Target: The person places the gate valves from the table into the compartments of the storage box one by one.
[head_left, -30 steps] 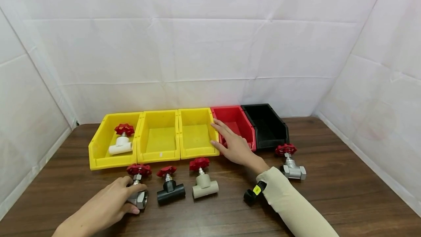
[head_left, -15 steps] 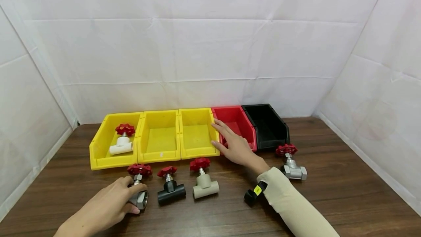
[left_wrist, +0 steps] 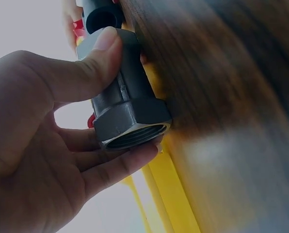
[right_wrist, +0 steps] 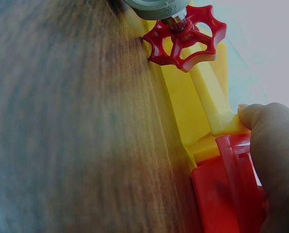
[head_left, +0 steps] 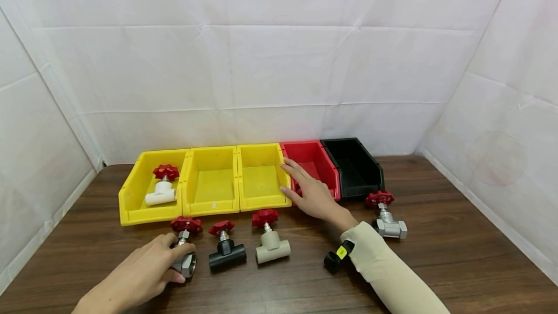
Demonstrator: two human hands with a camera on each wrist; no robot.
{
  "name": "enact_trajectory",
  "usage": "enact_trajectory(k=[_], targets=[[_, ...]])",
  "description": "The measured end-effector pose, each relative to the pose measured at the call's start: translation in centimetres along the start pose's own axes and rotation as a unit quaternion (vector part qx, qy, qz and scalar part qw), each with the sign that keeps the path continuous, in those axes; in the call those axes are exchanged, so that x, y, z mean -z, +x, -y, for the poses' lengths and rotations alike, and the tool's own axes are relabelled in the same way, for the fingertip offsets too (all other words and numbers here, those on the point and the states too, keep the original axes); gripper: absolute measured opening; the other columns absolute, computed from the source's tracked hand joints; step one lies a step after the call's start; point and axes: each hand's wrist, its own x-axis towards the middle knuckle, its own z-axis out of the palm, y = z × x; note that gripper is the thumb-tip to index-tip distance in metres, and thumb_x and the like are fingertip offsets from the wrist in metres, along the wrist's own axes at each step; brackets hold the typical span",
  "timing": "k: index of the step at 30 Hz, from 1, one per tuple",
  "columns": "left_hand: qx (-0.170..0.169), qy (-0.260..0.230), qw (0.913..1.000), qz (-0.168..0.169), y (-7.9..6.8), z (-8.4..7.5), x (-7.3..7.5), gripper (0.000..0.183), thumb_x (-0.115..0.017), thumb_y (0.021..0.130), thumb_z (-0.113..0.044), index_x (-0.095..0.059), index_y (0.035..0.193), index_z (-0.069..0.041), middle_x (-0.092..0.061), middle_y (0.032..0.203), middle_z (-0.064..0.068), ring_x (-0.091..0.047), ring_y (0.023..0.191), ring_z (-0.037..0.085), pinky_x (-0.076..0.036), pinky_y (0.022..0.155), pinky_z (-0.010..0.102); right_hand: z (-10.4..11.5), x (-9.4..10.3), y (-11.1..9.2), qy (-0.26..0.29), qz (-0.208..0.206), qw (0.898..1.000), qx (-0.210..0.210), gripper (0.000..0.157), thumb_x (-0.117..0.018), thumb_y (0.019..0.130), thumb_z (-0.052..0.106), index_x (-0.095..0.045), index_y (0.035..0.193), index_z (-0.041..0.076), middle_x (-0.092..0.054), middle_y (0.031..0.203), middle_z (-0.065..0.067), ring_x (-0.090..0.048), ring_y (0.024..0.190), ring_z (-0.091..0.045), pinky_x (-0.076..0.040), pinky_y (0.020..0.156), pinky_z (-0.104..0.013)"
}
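By the black plastic valve [head_left: 227, 257], still gripping metal valve [left_wrist: 132, 87] in left hand [head_left: 146, 263], barely nudged, so stalled, with right hand [head_left: 315, 199] relaxed on yellow bin [head_left: 266, 204].

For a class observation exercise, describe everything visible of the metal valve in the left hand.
The metal valve has a grey, metallic-looking body with hexagonal ends, one showing a threaded opening, and a silvery stem ending in a red, lobed handwheel. The left hand grips its body between thumb and fingers, in front of the yellow bins, handwheel towards them. Table contact is unclear.
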Motion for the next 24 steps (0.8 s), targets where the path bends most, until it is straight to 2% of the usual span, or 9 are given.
enact_trajectory(k=[5, 10, 17, 24], targets=[[0.002, -0.001, 1.0, 0.004, 0.05, 0.11, -0.02, 0.044, -0.077, 0.08, -0.028, -0.066, 0.12, -0.013, -0.045, 0.086, -0.005, -0.038, 0.068, 0.007, -0.037, 0.057, 0.025, -0.07, -0.03, 0.07, -0.002, 0.0, 1.0, 0.003, 0.063, -0.056, 0.095, 0.043, -0.032, 0.15, 0.026, -0.022, 0.156, 0.009, -0.055, 0.114, -0.022, -0.055, 0.067, -0.036], [0.0, 0.007, 1.0, 0.005, 0.11, 0.16, 0.0, 0.045, -0.077, 0.08, -0.029, -0.065, 0.121, -0.012, -0.045, 0.087, -0.004, -0.038, 0.068, 0.007, -0.038, 0.057, 0.025, 0.04, 0.08, 0.07, -0.003, 0.002, 1.0, -0.003, 0.064, -0.056, 0.095, 0.044, -0.031, 0.151, 0.027, -0.021, 0.156, 0.01, -0.055, 0.115, -0.022, -0.055, 0.069, -0.038], [-0.01, 0.018, 0.9998, 0.003, 0.15, 0.06, 0.05, 0.045, -0.077, 0.08, -0.03, -0.066, 0.12, -0.013, -0.045, 0.087, -0.004, -0.038, 0.068, 0.007, -0.039, 0.056, 0.027, -0.02, 0.0, 0.1, -0.006, -0.003, 1.0, 0.001, 0.063, -0.056, 0.095, 0.043, -0.032, 0.151, 0.025, -0.021, 0.156, 0.009, -0.056, 0.111, -0.021, -0.052, 0.058, -0.027], [-0.006, 0.021, 0.9998, 0.003, 0.27, -0.26, 0.33, 0.045, -0.076, 0.08, -0.031, -0.066, 0.121, -0.014, -0.048, 0.089, -0.003, -0.041, 0.069, 0.008, -0.041, 0.057, 0.029, -0.03, -0.06, 0.04, -0.006, -0.004, 1.0, 0.005, 0.063, -0.057, 0.095, 0.042, -0.032, 0.15, 0.026, -0.022, 0.156, 0.008, -0.055, 0.112, -0.022, -0.051, 0.058, -0.026]])
